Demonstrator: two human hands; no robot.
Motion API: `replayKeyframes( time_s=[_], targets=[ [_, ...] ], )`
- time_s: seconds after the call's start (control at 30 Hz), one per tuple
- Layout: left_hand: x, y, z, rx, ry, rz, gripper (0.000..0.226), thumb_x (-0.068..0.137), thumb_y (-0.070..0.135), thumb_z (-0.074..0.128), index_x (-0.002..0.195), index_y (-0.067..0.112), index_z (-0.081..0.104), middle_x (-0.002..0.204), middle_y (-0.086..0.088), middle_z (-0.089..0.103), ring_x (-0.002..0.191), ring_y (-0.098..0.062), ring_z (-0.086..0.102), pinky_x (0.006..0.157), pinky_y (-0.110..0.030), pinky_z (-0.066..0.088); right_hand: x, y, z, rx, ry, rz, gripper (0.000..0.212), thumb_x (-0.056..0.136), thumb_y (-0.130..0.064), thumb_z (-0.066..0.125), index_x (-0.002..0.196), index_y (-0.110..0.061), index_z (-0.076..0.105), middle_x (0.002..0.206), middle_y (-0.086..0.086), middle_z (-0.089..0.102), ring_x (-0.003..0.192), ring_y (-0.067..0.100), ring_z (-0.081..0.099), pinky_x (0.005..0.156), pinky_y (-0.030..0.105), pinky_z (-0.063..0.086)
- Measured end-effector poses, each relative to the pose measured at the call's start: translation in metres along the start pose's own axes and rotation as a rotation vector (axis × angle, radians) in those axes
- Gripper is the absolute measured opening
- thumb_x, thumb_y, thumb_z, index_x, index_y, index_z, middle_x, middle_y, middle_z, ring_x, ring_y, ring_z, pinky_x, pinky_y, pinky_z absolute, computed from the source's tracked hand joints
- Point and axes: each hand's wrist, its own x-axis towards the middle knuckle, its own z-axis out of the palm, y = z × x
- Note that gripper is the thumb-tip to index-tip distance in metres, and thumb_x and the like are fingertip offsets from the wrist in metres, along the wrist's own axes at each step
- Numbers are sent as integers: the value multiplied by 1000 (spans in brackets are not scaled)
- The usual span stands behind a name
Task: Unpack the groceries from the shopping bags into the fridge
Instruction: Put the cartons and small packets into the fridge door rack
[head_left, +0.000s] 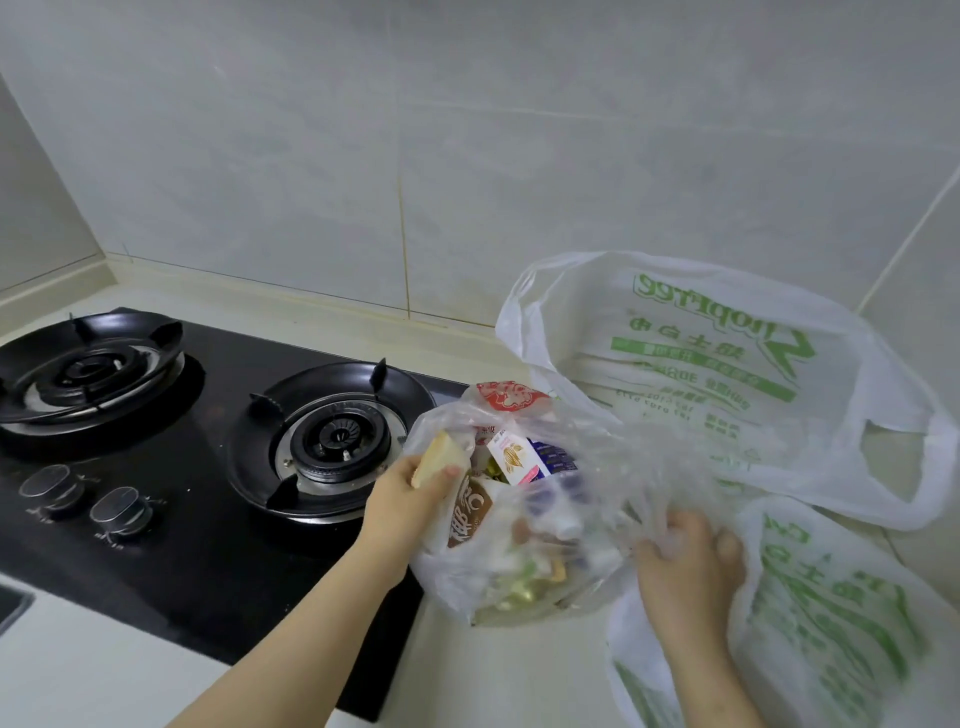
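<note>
Left hand (410, 493) pinches a pale wedge-shaped pack (439, 460), thumb over its near end and fingers under it, at the left rim of the clear grocery bag (587, 467). The bag sits on the countertop (519, 675), touching the right edge of the gas hob (208, 467). Right hand (685, 561) has its fingers curled into bunched film on the bag's right side, so I judge it's steadying the bag. The wedge's long axis runs up and away from my palm, tip just above the rim; left hand is the nearer one. A brown carton (470, 512) and a white box (519, 457) stand right beside it inside. I'd lift up-left to clear the rim without dragging film. Two white green-printed bags (701, 353) lie slack toward the right back corner. Fridge not in view.
</note>
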Motion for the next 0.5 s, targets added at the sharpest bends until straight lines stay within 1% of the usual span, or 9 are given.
replayKeyframes(
  time_s=[0.03,0.07,0.13,0.2,0.27,0.33,0.4,0.47,0.5],
  targets=[
    [-1,-3,2,-21,0,-25,10,86,26,64,92,20,59,91,-7,67,85,-23,66,79,-40,55,-10,-15,-3,78,95,-88,34,72,-6,63,105,-8,56,122,27,41,118,40,36,101,42,28],
    [-2,-5,3,-48,0,-49,8,87,24,63,92,19,59,92,-9,68,86,-26,66,82,-43,55,-21,-31,-6,176,197,-258,37,69,-10,60,105,-12,52,127,27,37,119,41,35,102,39,27],
    [-4,-8,4,-93,-9,-98,5,89,20,61,93,18,59,93,-12,68,88,-29,66,84,-45,54,-40,-55,-8,279,310,-713,36,69,-15,54,104,-15,48,132,16,34,121,36,37,106,32,28],
    [-6,-10,4,-122,-42,-132,9,91,16,58,99,13,60,95,-14,68,88,-30,66,81,-43,55,-50,-70,-7,228,293,-1051,35,73,-20,54,108,-17,50,131,9,36,121,31,37,109,31,27],
    [-9,-9,2,-152,-94,-134,14,92,13,56,105,9,60,96,-16,68,86,-28,66,77,-39,54,-51,-77,3,58,134,-1205,34,76,-28,53,110,-24,56,130,1,49,125,27,37,110,35,23],
    [-12,-7,0,-88,-101,-77,16,93,13,54,108,9,59,97,-13,67,86,-25,64,78,-37,52,-45,-62,22,-209,-8,-1237,30,78,-40,49,102,-31,65,117,-12,63,122,22,43,108,38,20],
    [-10,-7,-3,90,-31,37,17,93,18,54,110,16,55,97,-4,64,91,-22,61,85,-39,51,-37,-39,32,-431,-98,-1122,31,74,-49,45,89,-36,69,94,-19,68,108,15,51,94,36,33],
    [-11,-8,-4,216,20,141,22,93,22,54,114,27,49,93,6,58,92,-18,58,83,-36,49,-33,-21,29,-432,-154,-1005,27,71,-49,47,81,-36,69,76,-21,64,94,7,48,72,28,38],
    [-11,-10,-4,270,42,198,26,92,23,55,117,27,48,95,7,56,93,-18,56,80,-34,48,-32,-15,25,-404,-140,-971,24,71,-46,48,79,-35,67,71,-20,62,89,6,46,65,27,39]
  ],
)
